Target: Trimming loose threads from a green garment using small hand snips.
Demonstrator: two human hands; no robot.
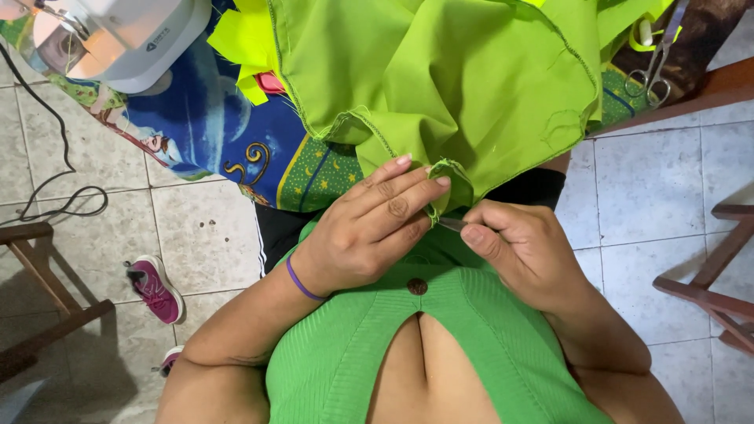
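So the big lime green fabric point(471, 86) is the thing to orient by here, it spills off the desk point(707, 90) and hangs down toward the person's lap. The left hand point(369, 228) is right at the fabric's lowest stitched corner, fingers pinched together on the folded hem point(449, 184), so that grip is clamped on the cloth. The right hand point(522, 247) sits just beside it, below the same corner, closed around a small metal tool point(452, 224) whose tip touches the hem edge. Can't tell exactly what the tool is, too little of it shows. There's a purple band point(301, 284) on the left wrist.

Up past the fabric's top left edge there's a white sewing machine point(118, 39) on a blue patterned cloth point(212, 126). Scissors point(656, 63) lie by the fabric's right edge. On the tiled floor point(652, 196), well left of the fabric, sits a pink shoe point(155, 288).
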